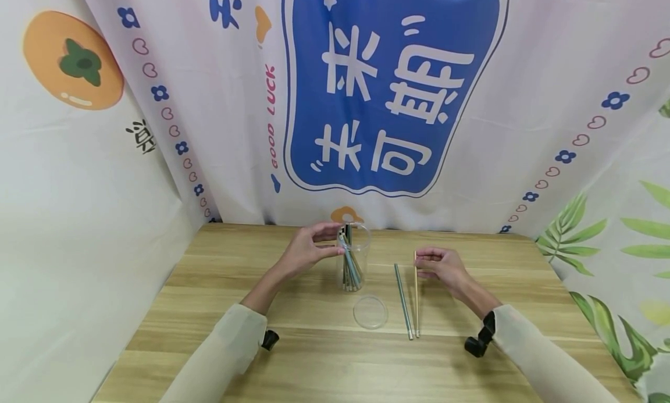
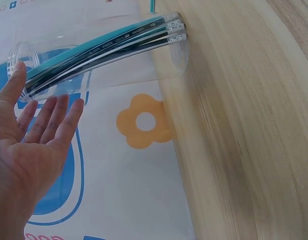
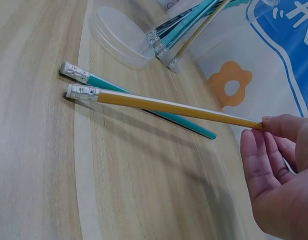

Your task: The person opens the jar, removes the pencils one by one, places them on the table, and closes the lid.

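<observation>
A clear plastic jar [image 1: 364, 263] stands upright on the table with several pencils [image 2: 108, 47] leaning inside, eraser ends down. My left hand [image 1: 309, 250] is at the jar's left side near the rim. Its thumb overlaps the rim in the left wrist view, while the other fingers reach out fairly straight alongside. With thumb and fingertips, my right hand [image 1: 442, 268] pinches a yellow pencil [image 3: 169, 106] at its upper end. That pencil slopes down to its white eraser, low over the table. Beside it lies a green pencil [image 1: 402, 298], partly crossed by the yellow one in the right wrist view.
A round clear lid [image 1: 370, 313] lies flat on the wooden table [image 1: 335, 362] in front of the jar. A printed cloth [image 1: 235, 129] hangs along the table's back edge, close behind the jar. Black bands with small devices [image 1: 476, 346] sit at the sleeves.
</observation>
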Available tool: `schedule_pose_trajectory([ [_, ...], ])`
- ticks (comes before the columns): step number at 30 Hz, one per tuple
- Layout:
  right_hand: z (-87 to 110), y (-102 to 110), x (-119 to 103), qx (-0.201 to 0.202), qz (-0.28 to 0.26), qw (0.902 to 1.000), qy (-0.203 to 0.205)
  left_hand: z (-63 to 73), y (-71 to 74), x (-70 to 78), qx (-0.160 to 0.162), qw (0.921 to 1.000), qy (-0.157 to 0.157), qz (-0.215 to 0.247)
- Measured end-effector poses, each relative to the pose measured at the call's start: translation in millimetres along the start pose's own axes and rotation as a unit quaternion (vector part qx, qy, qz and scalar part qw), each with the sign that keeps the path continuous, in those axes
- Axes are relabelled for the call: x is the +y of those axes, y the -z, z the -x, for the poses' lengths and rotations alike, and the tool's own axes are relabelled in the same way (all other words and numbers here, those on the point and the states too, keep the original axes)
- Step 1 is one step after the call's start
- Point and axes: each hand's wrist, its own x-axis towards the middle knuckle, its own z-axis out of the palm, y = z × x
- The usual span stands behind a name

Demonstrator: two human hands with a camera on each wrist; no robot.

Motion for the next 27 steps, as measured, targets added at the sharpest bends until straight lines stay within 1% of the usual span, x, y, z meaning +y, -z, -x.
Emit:
schedule_pose_trajectory([
  [4,-3.8,-2,3,-0.002,0.001,1.0,-0.002,0.0,-0.3,-0.3,0.001,1.0,-0.002,0.001],
  [8,-7.5,-6,7,0.014,0.007,0.9998,-0.01,0.1,-0.3,0.4,0.002,1.0,-0.002,0.002],
  [14,-11.6,-11,13,0.043,0.031,0.9983,-0.024,0.3,-0.3,-0.1,0.001,1.0,-0.002,0.004],
  [27,-14.6,-25,18,0.068,0.074,0.9939,-0.044,-0.3,-0.2,1.0,0.004,1.0,0.006,0.003],
])
